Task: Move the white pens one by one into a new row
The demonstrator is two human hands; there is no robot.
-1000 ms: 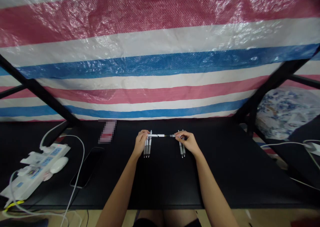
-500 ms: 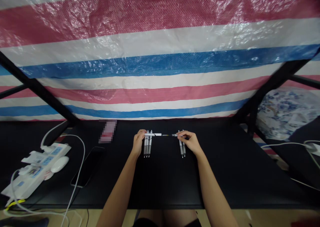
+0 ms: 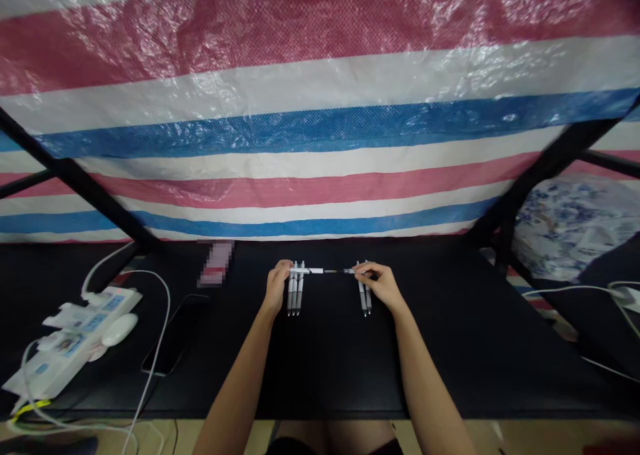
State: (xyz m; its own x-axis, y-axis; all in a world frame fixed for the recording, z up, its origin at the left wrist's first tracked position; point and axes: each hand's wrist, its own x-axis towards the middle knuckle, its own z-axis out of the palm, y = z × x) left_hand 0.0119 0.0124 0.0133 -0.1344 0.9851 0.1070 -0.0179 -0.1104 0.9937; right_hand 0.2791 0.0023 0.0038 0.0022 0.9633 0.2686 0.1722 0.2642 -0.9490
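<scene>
My left hand (image 3: pixel 277 288) pinches the white barrel of a pen (image 3: pixel 306 270) held level above the black table (image 3: pixel 330 361). My right hand (image 3: pixel 380 283) pinches the pen's other part at the tip end (image 3: pixel 349 271), with a thin refill showing between the two halves. Under the left hand, three white-and-grey pens (image 3: pixel 295 293) lie side by side pointing toward me. Two more pens (image 3: pixel 365 296) lie beneath my right hand.
A white power strip (image 3: pixel 75 338) with plugs and cables sits at the left edge, with a dark phone (image 3: pixel 175 335) beside it. A small pink packet (image 3: pixel 215 263) lies near the back. A striped tarp (image 3: pixel 320 108) hangs behind the table; black frame bars cross both sides.
My hands have drawn slightly apart, pulling the pen's two halves away from each other so the refill shows. The left hand shifted a little left.
</scene>
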